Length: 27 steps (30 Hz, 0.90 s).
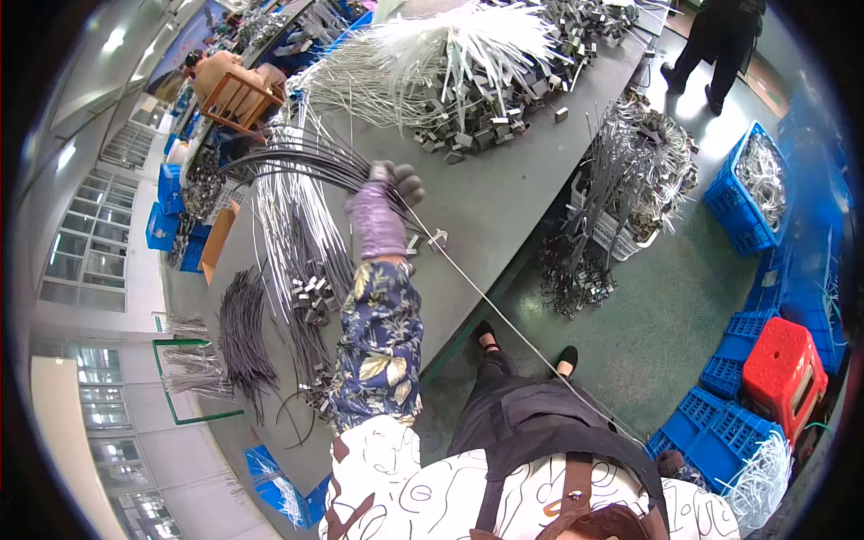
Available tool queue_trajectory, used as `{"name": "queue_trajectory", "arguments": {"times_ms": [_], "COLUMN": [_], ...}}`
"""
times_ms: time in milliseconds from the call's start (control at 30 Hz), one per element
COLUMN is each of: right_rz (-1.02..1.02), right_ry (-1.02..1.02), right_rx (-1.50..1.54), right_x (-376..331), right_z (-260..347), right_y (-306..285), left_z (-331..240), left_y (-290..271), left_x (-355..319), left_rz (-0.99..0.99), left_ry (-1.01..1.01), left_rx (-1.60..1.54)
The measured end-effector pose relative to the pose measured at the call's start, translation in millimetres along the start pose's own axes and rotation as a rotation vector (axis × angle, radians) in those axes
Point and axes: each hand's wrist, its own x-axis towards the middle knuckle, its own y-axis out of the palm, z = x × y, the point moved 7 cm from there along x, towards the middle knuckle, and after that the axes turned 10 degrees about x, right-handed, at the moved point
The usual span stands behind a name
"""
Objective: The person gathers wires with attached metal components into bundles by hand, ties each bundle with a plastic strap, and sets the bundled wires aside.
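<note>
My left hand [387,205], in a purple and grey glove, is raised over the table [468,225] and closed around a bundle of thin black cables [297,162]. Their free ends fan out to the left. From beside this hand a thin white cable [504,310] runs in a straight line down to the right, in front of my apron. A small light metal piece [438,238] sits on or by that cable near the left hand. At the cable's lower end is my right hand [670,463], dark-gloved and mostly hidden behind the apron; it appears closed on the cable.
White cables [279,216] and black cables [243,324] lie in bunches on the table's left. A heap of metal blocks [486,103] is at the back. Right of the table stand a loaded basket [630,234], blue crates [742,193] and a red stool [783,369]. People [715,45] are farther off.
</note>
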Motion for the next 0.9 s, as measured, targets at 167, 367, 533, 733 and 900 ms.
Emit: {"name": "queue_trajectory", "arguments": {"times_ms": [167,367,533,733,900], "right_rz": [-0.247,-0.253,-0.194,-0.207,-0.415], "right_ry": [-0.469,-0.514,-0.628,-0.632,-0.663], "right_rx": [-0.128,-0.400,-0.694,-0.846,-0.131], "right_x": [-244.4,-183.3,-142.7,-186.5,-220.0], "right_z": [120.5,97.1,91.3,136.9,126.0], "right_y": [60.7,31.9,17.9,38.8,17.3], "left_z": [78.4,99.3,81.4,177.7,171.2], "left_y": [11.6,-28.7,-11.0,-11.1,-19.1], "left_x": [-59.1,-41.5,-47.1,-76.6,-57.7], "left_rz": [0.248,0.032,0.106,0.266,0.111], "left_ry": [-0.107,-0.128,-0.016,-0.297,-0.285], "left_rx": [-0.081,-0.113,0.029,0.321,-0.543]}}
